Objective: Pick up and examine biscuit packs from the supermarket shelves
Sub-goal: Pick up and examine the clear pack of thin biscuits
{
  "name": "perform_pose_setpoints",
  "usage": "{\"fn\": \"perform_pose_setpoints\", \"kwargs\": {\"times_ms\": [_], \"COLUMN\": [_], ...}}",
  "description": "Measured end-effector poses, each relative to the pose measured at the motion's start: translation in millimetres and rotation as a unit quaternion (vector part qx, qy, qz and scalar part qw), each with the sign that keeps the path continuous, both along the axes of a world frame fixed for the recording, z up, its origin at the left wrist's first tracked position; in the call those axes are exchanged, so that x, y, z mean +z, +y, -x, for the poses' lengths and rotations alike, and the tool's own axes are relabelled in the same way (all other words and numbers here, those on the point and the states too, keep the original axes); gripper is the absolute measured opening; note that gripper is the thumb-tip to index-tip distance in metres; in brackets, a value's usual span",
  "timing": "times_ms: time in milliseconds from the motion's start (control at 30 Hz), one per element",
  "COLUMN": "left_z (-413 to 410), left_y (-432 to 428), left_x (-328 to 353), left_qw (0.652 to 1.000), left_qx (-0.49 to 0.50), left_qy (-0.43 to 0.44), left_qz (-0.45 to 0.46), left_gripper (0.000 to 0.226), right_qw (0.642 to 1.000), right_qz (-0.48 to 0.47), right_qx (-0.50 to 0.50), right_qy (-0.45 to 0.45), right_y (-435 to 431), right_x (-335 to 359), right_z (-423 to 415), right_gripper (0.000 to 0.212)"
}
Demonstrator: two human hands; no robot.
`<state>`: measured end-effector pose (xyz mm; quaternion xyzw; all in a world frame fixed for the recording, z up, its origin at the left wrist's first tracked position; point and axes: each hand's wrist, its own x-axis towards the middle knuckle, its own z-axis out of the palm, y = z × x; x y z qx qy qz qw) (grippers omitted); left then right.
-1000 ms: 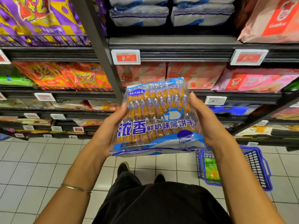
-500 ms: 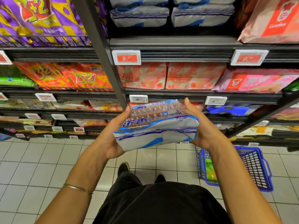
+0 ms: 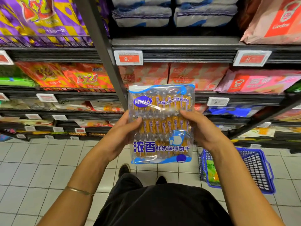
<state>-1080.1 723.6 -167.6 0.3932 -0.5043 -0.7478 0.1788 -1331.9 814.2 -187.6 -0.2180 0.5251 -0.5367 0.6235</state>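
Two hands hold a clear MABA biscuit pack (image 3: 161, 124) upright at the centre of the frame, in front of the supermarket shelves (image 3: 179, 44). The left hand (image 3: 120, 136) grips its 9 o'clock edge and the right hand (image 3: 205, 129) its 3 o'clock edge, each thumb pressed on the front film, with the fingers behind out of sight. Half a second ago the pack lay tipped flat with its bottom seam toward the camera; it now stands higher, with its printed face square to the viewer. The turn suggests the inspection is well under way, with more than one side already checked.

The brand reads "MABA" in a blue oval at the pack's 11 o'clock corner. Large blue characters "浓香" sit low on the front, followed by "鲜奶味薄饼干", over rows of orange-wrapped biscuits. A red price tag (image 3: 128, 57) at 12 o'clock shows a "9"; its smaller figures are blurred. Orange "3+2" packs (image 3: 88, 77) sit at 10 o'clock, "Wafer" packs (image 3: 195, 75) are behind, and a "Garden" bag (image 3: 275, 18) is at 1 o'clock. A blue basket (image 3: 254, 168) stands on the tiled floor (image 3: 32, 160) at 4 o'clock.
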Motion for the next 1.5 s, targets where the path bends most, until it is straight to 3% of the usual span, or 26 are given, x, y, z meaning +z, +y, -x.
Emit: {"fn": "perform_pose_setpoints", "kwargs": {"times_ms": [333,800,967,1333,1500], "left_z": [-2.8,-3.9,-3.7,-3.6,-3.3], "left_y": [-3.3,-2.1,-1.7,-1.7,0.0], "left_x": [-5.7,-11.0,-10.9,-10.3,-7.7], "left_qw": [0.999,0.996,0.996,0.995,0.994], "left_qx": [0.025,0.039,0.045,0.084,0.095], "left_qy": [-0.024,-0.065,-0.067,-0.031,-0.024], "left_qz": [0.001,0.037,0.026,-0.038,-0.045], "left_gripper": [0.046,0.051,0.051,0.049,0.047], "right_qw": [1.0,1.0,1.0,1.0,1.0], "right_qz": [0.02,0.013,-0.007,0.008,0.013], "right_qx": [0.012,-0.009,-0.018,-0.021,-0.024], "right_qy": [0.007,0.003,0.021,-0.008,-0.008], "right_y": [-0.3,-5.9,-6.6,-5.5,-4.4], "right_x": [-1.9,-4.6,-3.7,5.2,5.4], "right_z": [-1.7,-7.9,-10.0,-13.7,-13.4], "right_gripper": [0.038,0.048,0.069,0.024,0.023]}}
